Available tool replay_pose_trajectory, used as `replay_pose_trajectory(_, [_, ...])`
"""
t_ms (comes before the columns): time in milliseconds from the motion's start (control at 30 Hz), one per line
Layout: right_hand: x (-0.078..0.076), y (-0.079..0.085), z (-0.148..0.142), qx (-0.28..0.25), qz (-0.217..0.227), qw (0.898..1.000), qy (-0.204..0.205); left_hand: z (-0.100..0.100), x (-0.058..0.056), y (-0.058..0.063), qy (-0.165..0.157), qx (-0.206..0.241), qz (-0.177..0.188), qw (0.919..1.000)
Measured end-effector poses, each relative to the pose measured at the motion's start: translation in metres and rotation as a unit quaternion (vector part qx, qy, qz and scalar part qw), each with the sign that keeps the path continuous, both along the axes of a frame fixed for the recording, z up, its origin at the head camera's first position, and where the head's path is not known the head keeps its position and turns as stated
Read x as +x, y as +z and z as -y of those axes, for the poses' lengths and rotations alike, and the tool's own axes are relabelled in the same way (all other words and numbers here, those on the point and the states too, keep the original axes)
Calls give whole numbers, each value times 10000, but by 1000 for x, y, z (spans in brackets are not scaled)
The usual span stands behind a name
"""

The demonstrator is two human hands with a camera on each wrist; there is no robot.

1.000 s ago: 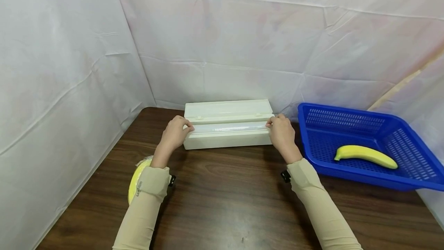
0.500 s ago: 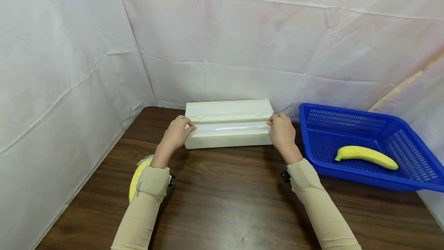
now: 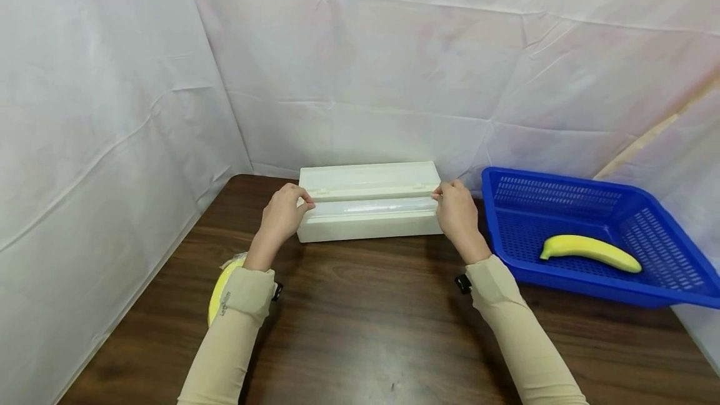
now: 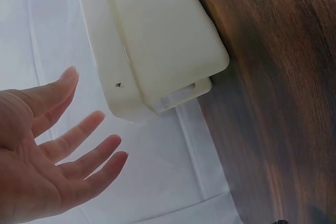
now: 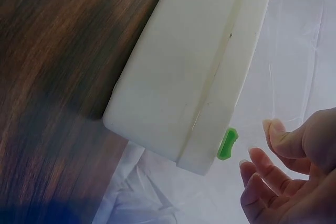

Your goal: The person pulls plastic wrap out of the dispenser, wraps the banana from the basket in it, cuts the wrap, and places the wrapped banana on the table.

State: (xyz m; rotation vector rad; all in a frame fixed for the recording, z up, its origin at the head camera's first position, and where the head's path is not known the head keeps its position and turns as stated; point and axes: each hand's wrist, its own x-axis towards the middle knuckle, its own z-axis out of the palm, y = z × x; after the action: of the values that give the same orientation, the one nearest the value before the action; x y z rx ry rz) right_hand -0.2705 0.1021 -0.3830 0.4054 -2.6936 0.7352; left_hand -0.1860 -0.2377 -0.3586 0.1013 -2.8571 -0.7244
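A long white cling film dispenser box (image 3: 368, 227) stands on the table with its lid (image 3: 369, 175) raised at the back. Inside lies a shiny roll of cling film (image 3: 374, 206). At the box's left end my left hand (image 3: 283, 210) pinches the film's edge between thumb and forefinger; its other fingers are spread loosely in the left wrist view. My right hand (image 3: 457, 210) pinches the film at the right end, thumb and forefinger together. Both hands are slightly above the box. In the right wrist view a green slider (image 5: 228, 144) juts from the box's edge near my fingers.
To the right is a blue plastic basket (image 3: 568, 283) with a yellow banana (image 3: 590, 251) in it. A yellow, film-wrapped object (image 3: 220, 289) lies partly hidden behind my left forearm. White cloth (image 3: 365, 80) hangs behind and at the sides of the brown wooden table (image 3: 360, 330).
Both hands keep their pinch at the ends of the box and have risen only very slightly. The view has shifted a little; the box, basket and banana stay in place.
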Motion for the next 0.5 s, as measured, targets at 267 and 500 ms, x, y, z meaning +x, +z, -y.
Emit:
replay_pose_trajectory(267, [0,1,-2,-87,-204,9997,-46,2,3,2,57,-45,-61,10000])
replay_pose_trajectory(500, [-1,3,-4,-237,-288,9992,-117,4,2,3,93,-69,-278,9995])
